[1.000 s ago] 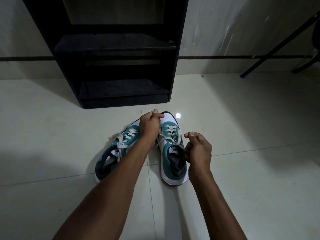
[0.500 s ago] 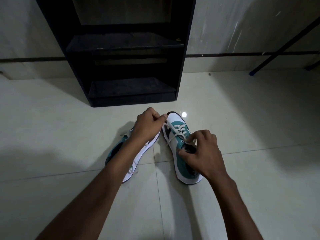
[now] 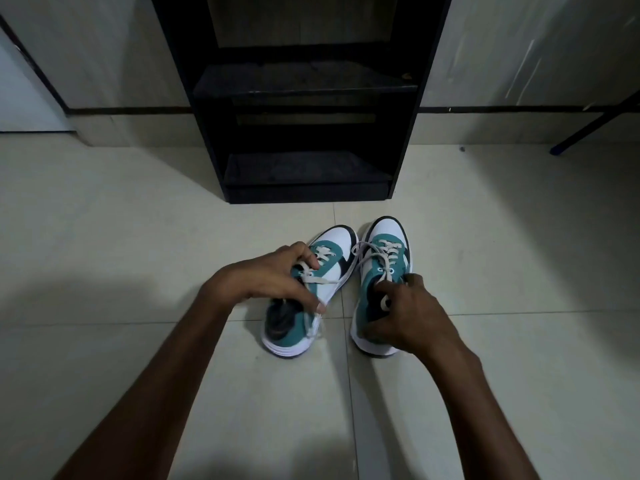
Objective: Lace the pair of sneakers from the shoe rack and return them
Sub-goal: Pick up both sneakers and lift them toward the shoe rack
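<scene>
Nearest, the right hand point(image 3: 410, 315) clamps the collar of the right sneaker point(image 3: 381, 275), fingers hooked inside. To its left, the left hand point(image 3: 273, 277) closes over the left sneaker point(image 3: 304, 296), seemingly pinching its lace point(image 3: 320, 279). Both shoes sit side by side on the tiled floor point(image 3: 138, 237). Beyond stands the black shoe rack point(image 3: 304, 98).

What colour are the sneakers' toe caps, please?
White, on both sneakers; clearest in the head view.

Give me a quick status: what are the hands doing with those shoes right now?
Left hand gripping left sneaker. Right hand gripping right sneaker at its collar. Both sneakers on floor, laces loose. Shoe rack ahead, shelves bare.
</scene>
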